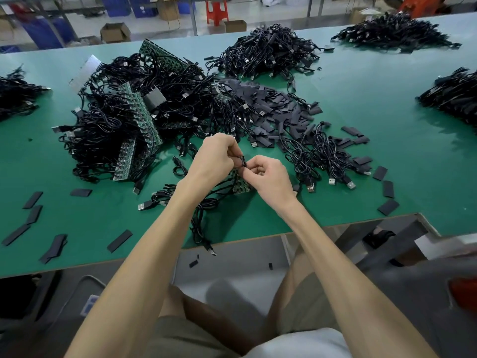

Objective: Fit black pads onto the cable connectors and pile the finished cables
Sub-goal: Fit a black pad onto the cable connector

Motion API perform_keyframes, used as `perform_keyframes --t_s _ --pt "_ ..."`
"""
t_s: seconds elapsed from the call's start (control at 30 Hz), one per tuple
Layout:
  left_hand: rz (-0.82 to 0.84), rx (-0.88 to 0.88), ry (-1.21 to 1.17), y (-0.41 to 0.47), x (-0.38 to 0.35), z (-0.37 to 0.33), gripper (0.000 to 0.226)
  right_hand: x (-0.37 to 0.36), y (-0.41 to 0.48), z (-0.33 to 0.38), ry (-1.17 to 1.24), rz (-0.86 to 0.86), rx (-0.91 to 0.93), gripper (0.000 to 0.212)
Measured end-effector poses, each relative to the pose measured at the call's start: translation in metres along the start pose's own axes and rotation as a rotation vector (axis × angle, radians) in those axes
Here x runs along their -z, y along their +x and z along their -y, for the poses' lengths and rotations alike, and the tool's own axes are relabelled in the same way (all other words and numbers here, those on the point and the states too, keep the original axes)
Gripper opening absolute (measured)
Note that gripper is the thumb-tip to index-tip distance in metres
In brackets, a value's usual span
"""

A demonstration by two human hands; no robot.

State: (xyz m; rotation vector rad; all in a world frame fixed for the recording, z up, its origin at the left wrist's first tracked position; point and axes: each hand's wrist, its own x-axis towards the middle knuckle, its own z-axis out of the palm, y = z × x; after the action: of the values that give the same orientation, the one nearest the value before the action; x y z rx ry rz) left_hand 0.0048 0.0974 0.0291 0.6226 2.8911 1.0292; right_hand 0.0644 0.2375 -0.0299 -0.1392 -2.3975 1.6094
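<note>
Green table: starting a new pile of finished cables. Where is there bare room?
Most bare table lies right, between the heap of black pads and the cable pile at the right edge. A smaller patch sits far left, beside the tangle of cables and green boards. The centre, around the left hand and right hand pinching a connector, is crowded.

Big green-topped desk (pixel 361 151) fills most of the view, pale edge on the near side. Past its far edge there's a light concrete floor (pixel 144 29) with open cardboard boxes (pixel 114 32), blue crates (pixel 117 5) and a red plastic stool (pixel 217 10). Lighting's bright and even.
</note>
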Motion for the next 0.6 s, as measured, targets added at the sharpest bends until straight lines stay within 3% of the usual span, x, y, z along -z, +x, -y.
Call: perform_keyframes --t_s 0.6 --pt "-0.007 0.009 -0.038 0.0 -0.009 0.011 0.039 0.001 -0.002 0.007 -0.09 -0.029 -0.044 0.009"
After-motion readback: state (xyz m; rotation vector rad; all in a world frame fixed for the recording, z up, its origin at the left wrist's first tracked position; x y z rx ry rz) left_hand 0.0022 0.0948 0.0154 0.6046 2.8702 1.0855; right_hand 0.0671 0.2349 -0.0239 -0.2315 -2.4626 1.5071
